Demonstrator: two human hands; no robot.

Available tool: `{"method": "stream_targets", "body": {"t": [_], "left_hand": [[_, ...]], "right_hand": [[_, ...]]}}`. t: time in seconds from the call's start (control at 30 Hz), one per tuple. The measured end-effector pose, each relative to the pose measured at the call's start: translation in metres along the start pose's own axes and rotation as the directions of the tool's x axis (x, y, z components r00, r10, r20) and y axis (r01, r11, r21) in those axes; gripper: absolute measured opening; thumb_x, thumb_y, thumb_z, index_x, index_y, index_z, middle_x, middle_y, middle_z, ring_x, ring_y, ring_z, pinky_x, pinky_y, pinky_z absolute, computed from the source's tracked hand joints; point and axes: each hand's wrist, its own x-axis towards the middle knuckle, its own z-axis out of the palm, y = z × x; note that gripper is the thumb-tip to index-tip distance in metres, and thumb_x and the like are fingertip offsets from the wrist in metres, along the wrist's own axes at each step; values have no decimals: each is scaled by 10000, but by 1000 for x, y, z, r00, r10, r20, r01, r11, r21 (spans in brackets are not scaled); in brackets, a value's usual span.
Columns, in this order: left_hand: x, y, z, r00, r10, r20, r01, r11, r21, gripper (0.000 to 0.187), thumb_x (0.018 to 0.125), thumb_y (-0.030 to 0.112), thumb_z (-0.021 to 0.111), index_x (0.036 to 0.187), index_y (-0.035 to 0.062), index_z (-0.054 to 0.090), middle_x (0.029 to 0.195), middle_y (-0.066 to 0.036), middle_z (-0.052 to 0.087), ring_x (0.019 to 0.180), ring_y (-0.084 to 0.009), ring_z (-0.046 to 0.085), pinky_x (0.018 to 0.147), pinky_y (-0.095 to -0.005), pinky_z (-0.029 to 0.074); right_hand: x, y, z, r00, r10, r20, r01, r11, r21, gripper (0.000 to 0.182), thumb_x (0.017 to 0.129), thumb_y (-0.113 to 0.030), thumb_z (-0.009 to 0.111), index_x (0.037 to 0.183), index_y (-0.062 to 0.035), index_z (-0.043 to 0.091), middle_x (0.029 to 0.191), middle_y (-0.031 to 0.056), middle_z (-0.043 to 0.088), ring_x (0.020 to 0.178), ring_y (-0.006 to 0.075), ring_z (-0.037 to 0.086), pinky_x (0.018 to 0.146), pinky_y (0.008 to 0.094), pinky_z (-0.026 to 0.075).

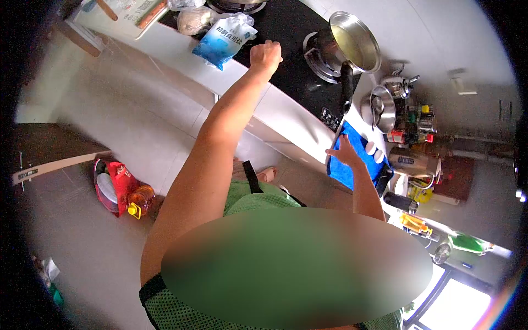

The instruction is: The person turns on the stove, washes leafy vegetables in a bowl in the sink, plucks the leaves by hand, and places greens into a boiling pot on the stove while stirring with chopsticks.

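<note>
My left hand [267, 56] is closed above the black hob, just right of a blue and white printed bag [224, 41]; whatever its fingers hold, if anything, is hidden. My right hand [346, 152] is open at the blue cloth [340, 170], its fingers apart. Between and beyond the hands, a steel pot [329, 50] with yellowish liquid inside rests on a burner, its black handle [346, 88] pointing toward the cloth. Two small white round things [374, 153] lie on the cloth beside my right hand.
A steel bowl [383, 110] with a ladle, a kettle [397, 86] and several bottles stand along the wall. Another burner [236, 5] is at the top. On the floor at left are a red bag [122, 184] and an oil bottle [142, 199].
</note>
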Motion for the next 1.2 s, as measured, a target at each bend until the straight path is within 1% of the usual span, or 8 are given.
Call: {"method": "stream_targets", "body": {"t": [0.17, 0.43, 0.87, 0.9, 1.0, 1.07, 1.17, 1.2], "left_hand": [[-1, -1, 0, 1000, 0, -18, 0, 1000, 3, 256, 654, 260, 662, 797, 61, 586, 840, -118, 584, 758, -246, 595, 627, -348, 475], [-6, -3, -6, 1000, -4, -28, 3, 1000, -25, 305, 622, 287, 684, 799, 59, 586, 791, -108, 589, 751, -239, 595, 629, -351, 471], [-6, -8, 3, 994, 44, -99, -48, 998, -38, 223, 653, 244, 651, 783, 72, 594, 793, -117, 582, 738, -256, 594, 624, -364, 474], [-5, -8, 2, 998, 38, -42, -40, 998, -38, 240, 654, 252, 651, 804, 76, 588, 816, -116, 579, 754, -256, 591, 626, -365, 471], [-7, -5, -6, 999, 26, -18, -26, 999, -27, 268, 652, 263, 654, 829, 77, 575, 823, -114, 576, 759, -258, 589, 624, -367, 469], [-6, -8, 1, 999, 32, -3, -32, 999, -5, 369, 644, 324, 654, 894, 90, 518, 826, -107, 550, 760, -284, 572, 632, -393, 467], [-20, 3, -16, 999, -35, -38, 33, 998, -46, 465, 652, 358, 647, 977, 82, 464, 921, -116, 508, 845, -283, 535, 650, -393, 464], [-27, 5, -15, 990, -1, -140, -12, 996, -91, 479, 657, 342, 645, 1015, 86, 456, 921, -114, 500, 852, -283, 518, 668, -389, 459]], "right_hand": [[6, 7, 2, 999, -37, 14, 37, 999, -12, 949, 627, -492, 617, 1215, 118, 191, 1290, 309, 124, 1208, 391, 174, 987, 392, 204], [3, -2, -8, 995, -1, 104, 1, 1000, 2, 1007, 628, -538, 592, 1236, 123, 137, 1300, 294, 118, 1242, 352, 76, 1016, 365, 117], [5, 5, -2, 998, -24, 62, 22, 999, 37, 997, 622, -522, 609, 1240, 110, 146, 1294, 309, 112, 1237, 359, 93, 1006, 378, 158], [2, 3, -3, 998, -14, 58, 12, 999, 37, 992, 628, -524, 604, 1239, 110, 148, 1296, 307, 107, 1237, 359, 91, 1006, 378, 157], [1, 4, -1, 999, -9, 48, 6, 999, 52, 984, 635, -530, 593, 1239, 109, 151, 1299, 304, 98, 1239, 358, 87, 1007, 378, 151], [1, 5, -1, 999, -14, 39, 11, 998, 68, 982, 637, -534, 588, 1240, 108, 153, 1300, 304, 93, 1239, 357, 84, 1008, 377, 146], [-1, 4, -1, 999, 3, 43, -6, 998, 70, 977, 643, -529, 583, 1247, 100, 142, 1303, 299, 92, 1242, 349, 82, 1010, 365, 140], [0, 4, 0, 999, 12, 33, -15, 996, 84, 965, 647, -520, 582, 1249, 97, 147, 1307, 293, 94, 1244, 343, 84, 1010, 359, 139]]}}
